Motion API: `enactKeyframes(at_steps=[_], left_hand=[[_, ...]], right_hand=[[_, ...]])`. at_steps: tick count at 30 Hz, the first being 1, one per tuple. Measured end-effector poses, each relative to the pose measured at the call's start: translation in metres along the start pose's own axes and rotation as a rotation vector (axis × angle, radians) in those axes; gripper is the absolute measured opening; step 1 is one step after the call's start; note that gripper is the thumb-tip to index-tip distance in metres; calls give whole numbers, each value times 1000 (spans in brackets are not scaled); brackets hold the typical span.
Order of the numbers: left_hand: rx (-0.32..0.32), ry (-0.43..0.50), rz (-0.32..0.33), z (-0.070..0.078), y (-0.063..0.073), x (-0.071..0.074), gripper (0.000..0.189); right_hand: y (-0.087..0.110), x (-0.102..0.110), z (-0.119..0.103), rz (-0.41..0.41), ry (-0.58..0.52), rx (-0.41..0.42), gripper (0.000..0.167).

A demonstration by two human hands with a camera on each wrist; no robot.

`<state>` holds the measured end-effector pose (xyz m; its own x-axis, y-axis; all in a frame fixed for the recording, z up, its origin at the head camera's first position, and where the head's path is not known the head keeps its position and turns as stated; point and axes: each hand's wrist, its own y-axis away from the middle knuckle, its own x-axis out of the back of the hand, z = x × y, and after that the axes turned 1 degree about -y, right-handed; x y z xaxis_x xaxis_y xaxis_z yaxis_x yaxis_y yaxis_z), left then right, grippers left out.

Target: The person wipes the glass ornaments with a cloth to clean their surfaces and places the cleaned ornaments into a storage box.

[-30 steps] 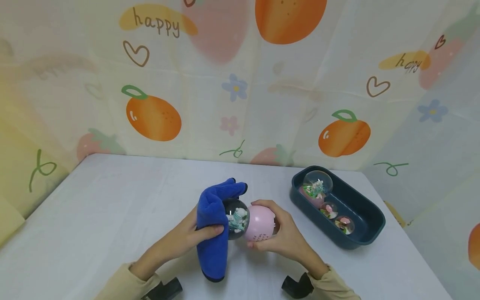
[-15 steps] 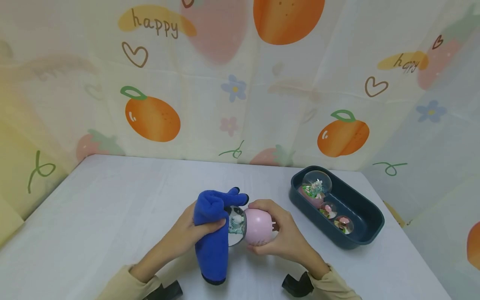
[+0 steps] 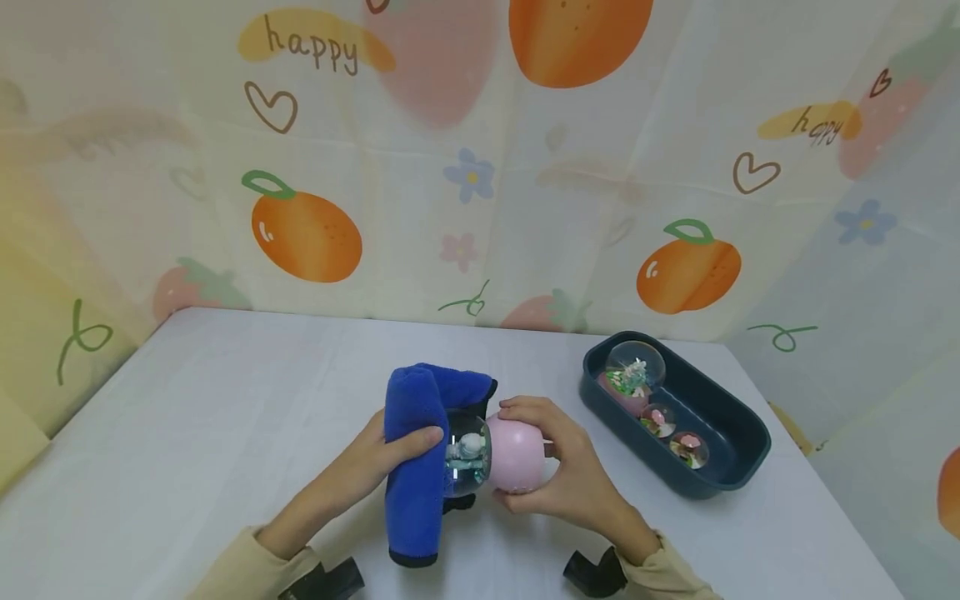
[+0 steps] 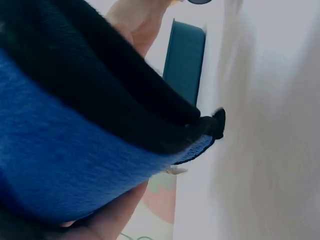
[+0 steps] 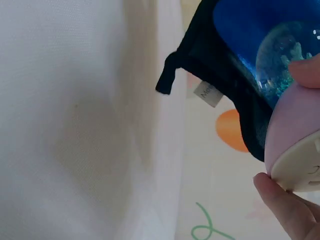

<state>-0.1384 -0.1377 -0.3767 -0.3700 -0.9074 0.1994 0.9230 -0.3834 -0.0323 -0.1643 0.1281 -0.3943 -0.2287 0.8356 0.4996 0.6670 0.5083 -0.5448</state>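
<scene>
A snow globe [image 3: 516, 454] with a pink base and a clear dome lies on its side between the hands, a pale figure inside the dome. My right hand [image 3: 581, 467] grips the base, fingers above and thumb below. My left hand [image 3: 382, 454] holds a blue cloth [image 3: 415, 492] with dark edging, thumb on its front and the other fingers hidden behind. The cloth wraps around the end of the dome. In the right wrist view, the cloth [image 5: 245, 30] shows a white label and a hanging loop, and the globe's cream underside faces the camera.
To the right stands a dark teal tray [image 3: 731, 417]. It holds a larger snow globe [image 3: 630, 375] with a pink base and two small globes [image 3: 688, 448]. A white cloth covers the table [image 3: 247, 400], and a fruit-print curtain [image 3: 420, 200] hangs behind it.
The dome has turned and its inner figure has shifted position. The blue cloth has been refolded around the dome, with dark edging now showing beneath it. The right hand stays on the base.
</scene>
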Motion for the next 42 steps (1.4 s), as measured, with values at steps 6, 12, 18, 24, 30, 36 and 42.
enactKeyframes(at_steps=[6,12,18,24,30,36,42], left_hand=[[-90,16,-53,-6,-3,-2,74],[-221,-26,2,-8,-6,-7,76],[-215,-126,51,-7,-4,-9,80],[-150,-163,52,-6,-3,-7,74],[-60,-223,103,-3,-4,-6,60],[1,-156,82,-3,-5,-8,63],[56,-149,43,0,-1,-5,70]], right_hand=[[-1,1,-1,50,-1,-85,80],[-1,2,-1,57,-25,-214,80],[-1,-1,-3,21,-5,-173,80],[0,-3,-3,-2,72,-28,81],[1,-5,-3,-33,116,42,82],[2,-8,-1,-27,151,62,83],[1,-6,0,28,125,13,86]])
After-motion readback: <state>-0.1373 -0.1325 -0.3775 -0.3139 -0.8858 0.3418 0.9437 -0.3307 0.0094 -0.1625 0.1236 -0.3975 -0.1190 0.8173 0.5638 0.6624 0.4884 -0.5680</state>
